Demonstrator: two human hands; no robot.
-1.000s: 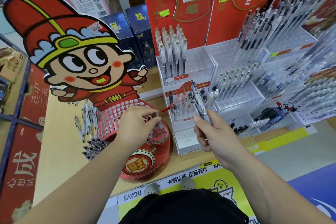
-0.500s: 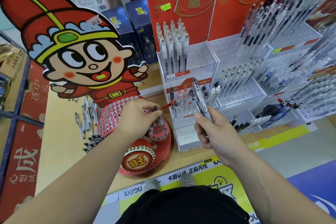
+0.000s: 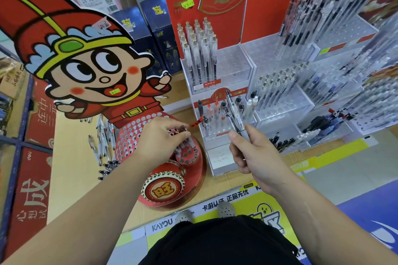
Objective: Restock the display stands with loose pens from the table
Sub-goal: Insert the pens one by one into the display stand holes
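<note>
Restock partly done: left hand (image 3: 160, 139) pinches a pen (image 3: 183, 128) into the red cartoon stand (image 3: 132, 135), right hand (image 3: 252, 155) grips spare pens (image 3: 233, 112) just right of it, many loose pens (image 3: 101, 146) lie on the counter (image 3: 71, 135) at left, most holes unfilled.

The light is bright and even, with only soft shadows. The edges bend like a fishbowl. The upper right of the frame looks blurry.

Far-right pens (image 3: 364, 84) blurred; cutout (image 3: 86, 66) hat cropped left
</note>
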